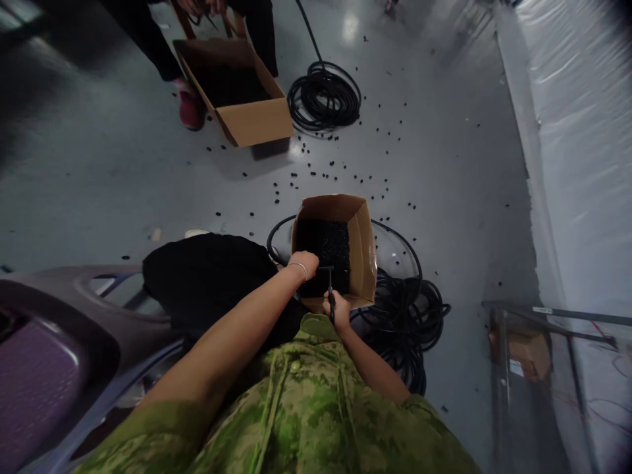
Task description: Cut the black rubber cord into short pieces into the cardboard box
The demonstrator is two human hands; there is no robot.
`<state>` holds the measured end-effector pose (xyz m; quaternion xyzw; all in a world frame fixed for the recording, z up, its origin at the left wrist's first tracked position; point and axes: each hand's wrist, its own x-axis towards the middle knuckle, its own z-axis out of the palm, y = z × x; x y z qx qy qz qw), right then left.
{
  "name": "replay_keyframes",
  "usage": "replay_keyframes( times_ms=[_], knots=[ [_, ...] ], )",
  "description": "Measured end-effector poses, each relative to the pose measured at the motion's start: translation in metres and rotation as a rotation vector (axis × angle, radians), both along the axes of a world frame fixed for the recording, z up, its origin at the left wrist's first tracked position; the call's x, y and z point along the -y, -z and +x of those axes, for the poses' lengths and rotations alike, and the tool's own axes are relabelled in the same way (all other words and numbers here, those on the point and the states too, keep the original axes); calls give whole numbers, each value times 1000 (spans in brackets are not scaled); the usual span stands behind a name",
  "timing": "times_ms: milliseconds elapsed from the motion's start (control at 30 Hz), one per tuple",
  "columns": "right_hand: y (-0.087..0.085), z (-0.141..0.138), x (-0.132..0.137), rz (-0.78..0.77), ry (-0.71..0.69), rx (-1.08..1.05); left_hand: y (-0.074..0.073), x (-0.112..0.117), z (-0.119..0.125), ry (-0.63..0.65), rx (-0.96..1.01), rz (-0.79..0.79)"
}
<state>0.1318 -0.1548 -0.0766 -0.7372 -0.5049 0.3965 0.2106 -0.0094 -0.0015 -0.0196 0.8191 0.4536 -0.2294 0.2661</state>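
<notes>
Basically: left hand [303, 262] pinches the black tube [323, 268] over the open box [363, 243] of cut bits; right hand [338, 304] is wrapped shut on the cutter [330, 299]. Keep the tube end above the box, blades square, short even snips.

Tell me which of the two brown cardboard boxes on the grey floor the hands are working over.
The nearer brown cardboard box, filled with small black pieces; the left hand and right hand meet at its near edge. The other open cardboard box lies farther off, by another person's legs.
</notes>
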Motion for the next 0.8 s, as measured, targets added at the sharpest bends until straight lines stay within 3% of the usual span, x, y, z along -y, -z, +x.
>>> replay_keyframes(
  times_ms=[300, 567, 800],
  knots=[
    [-3, 2, 1, -21, -5, -34, 5, -1, -4, -16, 29, 45],
    [-13, 11, 3, -104, -27, -148, -9, -4, -5, -59, 45, 13],
    [-14, 10, -6, -117, -4, -69, -19, -1, -3, -47, 61, -13]
  ],
)
